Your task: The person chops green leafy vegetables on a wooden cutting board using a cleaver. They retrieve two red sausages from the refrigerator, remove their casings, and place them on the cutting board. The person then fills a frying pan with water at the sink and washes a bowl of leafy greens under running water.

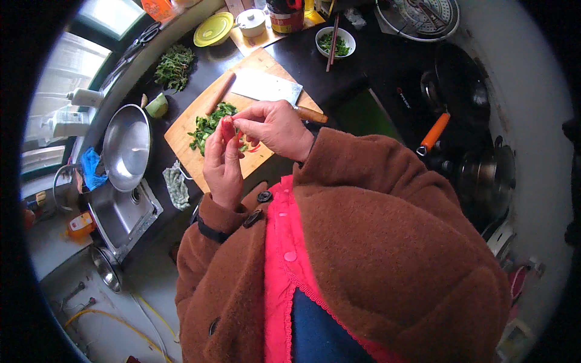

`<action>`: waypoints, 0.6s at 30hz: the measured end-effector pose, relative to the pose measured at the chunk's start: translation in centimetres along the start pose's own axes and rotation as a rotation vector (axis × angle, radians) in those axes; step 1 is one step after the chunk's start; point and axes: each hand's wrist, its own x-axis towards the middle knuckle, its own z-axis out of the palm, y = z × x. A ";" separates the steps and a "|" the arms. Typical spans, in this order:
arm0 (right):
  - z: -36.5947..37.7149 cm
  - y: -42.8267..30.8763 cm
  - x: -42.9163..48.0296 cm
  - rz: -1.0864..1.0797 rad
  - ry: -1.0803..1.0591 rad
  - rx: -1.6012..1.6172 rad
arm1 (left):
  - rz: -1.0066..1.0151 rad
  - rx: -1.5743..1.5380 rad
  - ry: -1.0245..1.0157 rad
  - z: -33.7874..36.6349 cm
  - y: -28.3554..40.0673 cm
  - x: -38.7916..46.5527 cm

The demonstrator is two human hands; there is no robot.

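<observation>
My left hand (223, 170) holds a sausage piece in a red casing (228, 129) upright between its fingers. My right hand (272, 129) pinches the casing at its top, and thin red strips hang beside it. Both hands are above the near side of a wooden cutting board (186, 131). Chopped green vegetables (204, 129) lie on the board, partly behind my left hand. Beyond them rests a brownish sausage (220, 93). A cleaver (268, 86) lies flat across the board, its wooden handle (311, 114) pointing right past my right hand.
Left of the board are a metal basin (127, 147), a sink (119, 213), a cloth (176, 186), leafy greens (174, 67) and a green vegetable piece (157, 106). A bowl of chopped greens (346, 41) with chopsticks (333, 43) stands behind; an orange-handled pan (463, 79) is at right.
</observation>
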 end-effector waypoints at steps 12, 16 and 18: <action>14.1 3.1 -1.8 -0.068 0.054 -0.170 | 0.121 0.213 0.081 -11.7 2.0 -6.7; 18.8 4.0 -2.7 -0.041 0.005 -0.150 | -0.073 -0.022 0.116 -16.0 2.5 -9.9; 20.9 4.5 -3.2 0.164 -0.074 0.028 | -0.259 -0.312 0.112 -18.0 2.8 -11.1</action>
